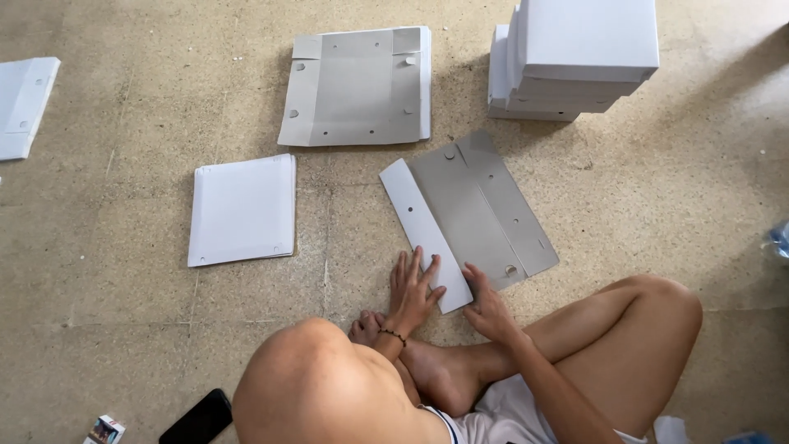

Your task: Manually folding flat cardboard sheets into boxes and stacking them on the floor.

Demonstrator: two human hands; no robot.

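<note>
1. The flat cardboard blank [468,215], grey inside with one white flap, lies on the floor [123,271] at the centre of the frame, just ahead of my crossed legs.
2. My left hand [413,288] lies flat and open, fingers spread, on the near end of the white flap; a dark bead bracelet [393,335] circles that wrist.
3. My right hand [485,302] rests on the blank's near edge, fingers loosely curled, pressing rather than gripping as far as I can tell.
4. At the lower left I see a black phone [197,418] and a small printed packet [104,430].
5. Left of centre sits a pile of white sheets [242,210].
6. At upper centre lies a stack of grey blanks [359,86] with punched holes.
7. At the upper right stand stacked white boxes [575,57]; more white card [25,103] lies at the far left edge.
</note>
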